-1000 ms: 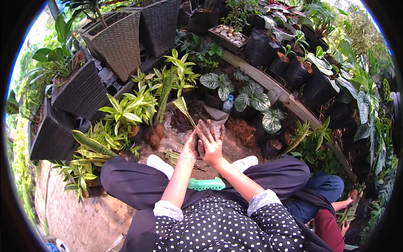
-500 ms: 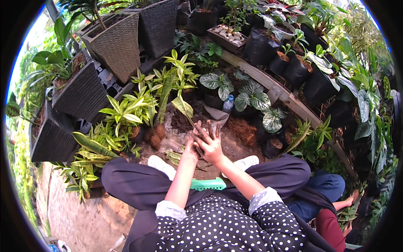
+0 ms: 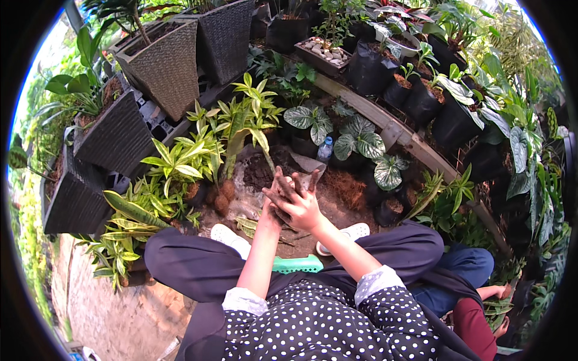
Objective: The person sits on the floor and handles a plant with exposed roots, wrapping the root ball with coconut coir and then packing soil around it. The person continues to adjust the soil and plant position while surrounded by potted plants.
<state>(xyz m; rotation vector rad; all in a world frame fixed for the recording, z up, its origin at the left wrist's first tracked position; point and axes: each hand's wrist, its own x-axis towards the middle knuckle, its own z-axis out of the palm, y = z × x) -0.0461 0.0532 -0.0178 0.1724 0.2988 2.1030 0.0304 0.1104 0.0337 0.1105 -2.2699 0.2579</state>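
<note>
My left hand [image 3: 272,207] and my right hand [image 3: 300,209] are pressed together in front of me, both dark with soil. The right hand's fingers lie across the left, partly spread. A long yellow-green leaf cutting [image 3: 263,143] rises from between them, its lower end hidden by my fingers. Whatever else lies between my palms is hidden. Just beyond is a heap of dark soil [image 3: 257,171] on a pale sheet [image 3: 236,180]. A loose leaf [image 3: 247,226] lies on the ground by my left wrist.
Variegated plants [image 3: 180,159] stand at left below tall dark planters [image 3: 158,66]. A water bottle [image 3: 325,149], coconut fibre [image 3: 346,188] and silvery-leaved plants [image 3: 360,138] are ahead at right. A wooden rail [image 3: 415,144] curves behind. Another person's red sleeve [image 3: 474,328] shows at lower right.
The leaf cutting has turned from showing its broad face to a narrower, bent side. My hands have shifted slightly against each other and remain pressed together.
</note>
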